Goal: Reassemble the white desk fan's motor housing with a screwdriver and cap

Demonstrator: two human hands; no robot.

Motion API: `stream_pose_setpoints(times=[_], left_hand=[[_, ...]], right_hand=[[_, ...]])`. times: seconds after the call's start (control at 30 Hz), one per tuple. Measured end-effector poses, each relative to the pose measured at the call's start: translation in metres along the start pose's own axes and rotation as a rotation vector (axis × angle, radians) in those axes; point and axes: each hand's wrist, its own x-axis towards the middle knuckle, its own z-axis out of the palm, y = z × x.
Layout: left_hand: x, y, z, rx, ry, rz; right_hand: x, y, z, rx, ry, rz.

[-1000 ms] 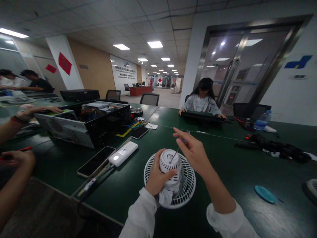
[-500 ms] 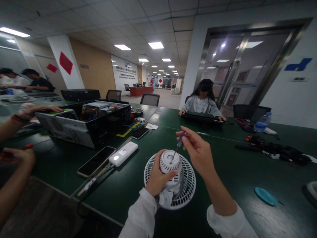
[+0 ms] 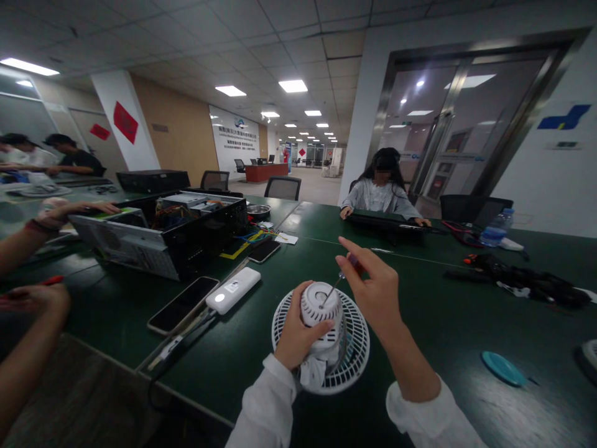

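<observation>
A white electric fan (image 3: pixel 351 368) lies grille down on the green table, its motor housing pointing up. My left hand (image 3: pixel 297 336) wraps round the housing, thumb across its near side and fingers along its left. In my right hand (image 3: pixel 373 280) is a screwdriver (image 3: pixel 336 284) with a purple handle, pinched between thumb and fingers while the index finger extends past it. Its shaft slants down to the left, and the tip sits at a hole in the top of the housing. Whatever lies inside that hole is too small to make out.
Left of the fan are a white power bank (image 3: pixel 233 290) with a cable and a smartphone (image 3: pixel 184 305). Beyond them stands an opened computer case (image 3: pixel 186 236), with a co-worker's hands beside it. A teal disc (image 3: pixel 504 368) lies at right. Another person (image 3: pixel 382 186) sits opposite.
The screwdriver has tilted further to the right, its handle lower and more covered by my right hand. My left hand and the fan stay in place.
</observation>
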Motion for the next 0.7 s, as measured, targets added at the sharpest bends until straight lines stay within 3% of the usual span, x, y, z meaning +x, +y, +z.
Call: stream_pose_setpoints(times=[0.2, 0.4, 0.57, 0.7], left_hand=[[-0.0003, -0.0009, -0.0006, 0.003, 0.001, 0.004], [-0.0013, 0.0012, -0.0004, -0.013, -0.008, 0.001], [-0.0014, 0.0008, -0.0002, -0.019, -0.003, -0.008], [-0.0011, 0.0008, 0.0, -0.015, 0.005, 0.006]], right_hand=[[-0.001, 0.0018, 0.0012, 0.187, -0.09, 0.068], [-0.0012, -0.0023, -0.0002, -0.062, 0.013, -0.037], [-0.0017, 0.0007, -0.0001, 0.176, -0.079, 0.047], [-0.0017, -0.0024, 0.002, -0.028, 0.026, -0.046]])
